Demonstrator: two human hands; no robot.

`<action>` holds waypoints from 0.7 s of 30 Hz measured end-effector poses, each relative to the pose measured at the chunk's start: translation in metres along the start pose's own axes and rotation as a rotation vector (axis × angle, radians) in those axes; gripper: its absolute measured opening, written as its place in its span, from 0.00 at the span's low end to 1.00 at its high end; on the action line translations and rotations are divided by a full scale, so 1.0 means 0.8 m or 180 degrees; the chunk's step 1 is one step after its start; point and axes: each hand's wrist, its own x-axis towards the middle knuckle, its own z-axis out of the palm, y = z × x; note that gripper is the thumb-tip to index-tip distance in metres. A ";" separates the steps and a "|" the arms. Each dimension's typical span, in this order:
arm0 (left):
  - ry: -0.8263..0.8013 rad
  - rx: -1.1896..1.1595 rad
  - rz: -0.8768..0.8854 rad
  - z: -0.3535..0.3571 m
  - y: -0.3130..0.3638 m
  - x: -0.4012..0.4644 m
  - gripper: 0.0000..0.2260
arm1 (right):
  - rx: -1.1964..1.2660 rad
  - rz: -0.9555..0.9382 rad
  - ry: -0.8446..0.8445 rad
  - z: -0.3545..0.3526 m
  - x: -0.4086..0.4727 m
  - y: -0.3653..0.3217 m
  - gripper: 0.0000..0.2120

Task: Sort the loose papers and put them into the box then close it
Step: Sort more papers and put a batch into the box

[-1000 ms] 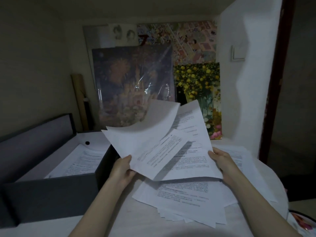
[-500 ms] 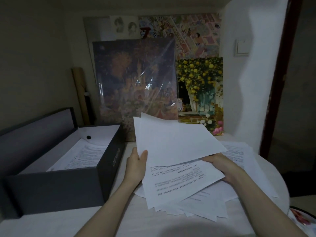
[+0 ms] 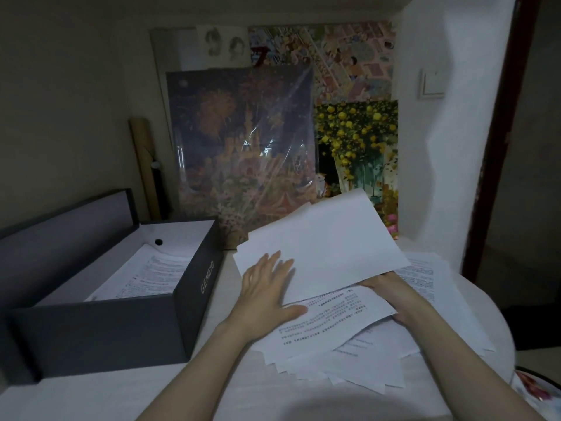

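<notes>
At the far left the box (image 3: 121, 317) is stood open on the table (image 3: 91, 399), its lid (image 3: 63, 217) tipped back against the wall, so that the mouth is left clear for loading; some printed sheets (image 3: 145, 275) are already laid flat on its floor, which suggests that part of the sorting has been done and that the lid is not to be shut yet. Just right of the box, the left hand (image 3: 267, 296) is laid flat on the pile (image 3: 349, 338), fingers spread and pressing down, nothing pinched; by this, it is judged, the lower papers are kept from sliding while the upper ones are handled. Above and right of that hand a blank sheet (image 3: 321, 247) is held tilted, its far edge raised toward the pictures (image 3: 249, 156) leaned on the back wall, its near edge kept low; so held, the printed page beneath is exposed and can be read for sorting. Further right, the right hand (image 3: 391, 293) is tucked under that sheet's near right corner; the corner seems to be pinched between thumb and fingers, though the fingertips are hidden by paper and this cannot be told for certain. More loose papers are fanned out unevenly beneath and beyond the right hand, toward the table's round edge; these are still to be squared, since an uneven stack would be likely to catch on the box wall when lowered in.
</notes>
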 end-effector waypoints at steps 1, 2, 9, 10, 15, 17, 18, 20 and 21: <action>-0.0015 0.0226 0.0141 0.003 0.002 0.003 0.38 | 0.0000 -0.0011 -0.0014 0.002 -0.002 -0.002 0.15; 0.0048 0.0441 0.0290 0.004 0.005 0.005 0.37 | 0.0033 -0.0012 -0.0021 0.004 -0.003 -0.004 0.15; 0.0814 0.1279 0.1244 0.020 0.013 0.013 0.24 | 0.0094 -0.0075 -0.0121 0.011 -0.008 -0.009 0.17; 0.0908 0.1242 0.1220 0.021 0.012 0.014 0.22 | 0.0159 -0.0096 -0.0135 0.011 -0.007 -0.009 0.16; 0.1175 -0.0585 -0.0087 0.006 0.010 0.005 0.15 | 0.0431 -0.0025 0.0000 0.008 -0.005 -0.013 0.08; 0.1451 -0.2002 -0.0714 -0.012 0.014 0.002 0.09 | 0.0531 0.0062 0.0056 0.004 -0.002 -0.014 0.09; 0.1625 -0.2714 -0.0947 -0.021 0.016 0.000 0.10 | 0.0559 0.0072 0.0086 0.003 -0.001 -0.014 0.09; 0.1766 -0.3856 -0.1270 -0.036 0.016 0.001 0.10 | 0.0588 0.0061 0.0152 0.002 0.001 -0.012 0.09; 0.1754 -0.4291 -0.1438 -0.038 0.013 0.003 0.09 | 0.0589 0.0048 0.0183 0.002 0.001 -0.012 0.09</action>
